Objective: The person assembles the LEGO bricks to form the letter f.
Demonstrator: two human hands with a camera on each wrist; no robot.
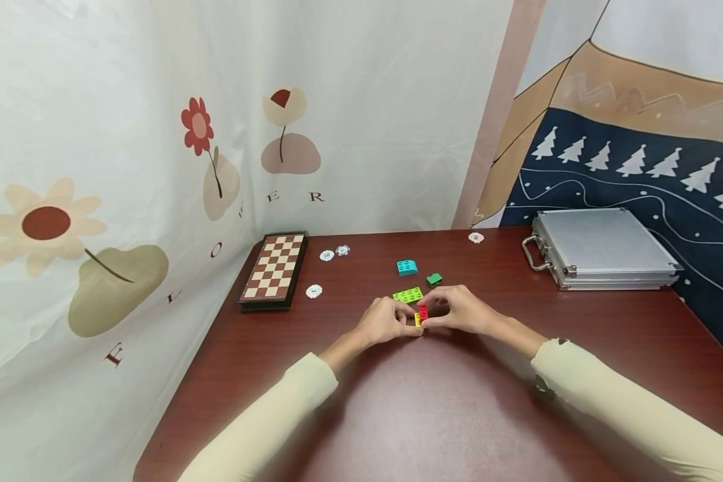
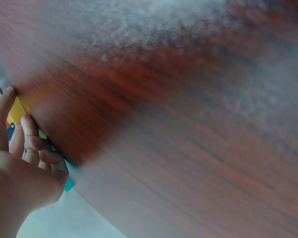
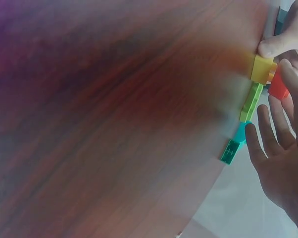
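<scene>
Between finger and thumb, my left hand (image 1: pixel 385 321) pinches a yellow toy brick (image 3: pixel 262 69). A red toy brick (image 3: pixel 278 84) is pinched by my right hand (image 1: pixel 458 310), its studded face turned up in the head view. The two bricks stand side by side, close together, over the table's middle; in the right wrist view the yellow one's studs face the red one. Just beyond the hands lies a lime-green brick (image 1: pixel 407 295) with several studs. Behind it are a dark green brick (image 1: pixel 434 280) and a blue brick (image 1: pixel 406 268).
A checkered game board (image 1: pixel 275 268) lies at the table's back left. Near it are white chips (image 1: pixel 314 291), and another chip (image 1: pixel 476 237) sits at the back edge. A silver case (image 1: pixel 602 244) occupies the back right. Printed curtains (image 1: pixel 385 134) hang behind the brown table (image 1: pixel 434 408).
</scene>
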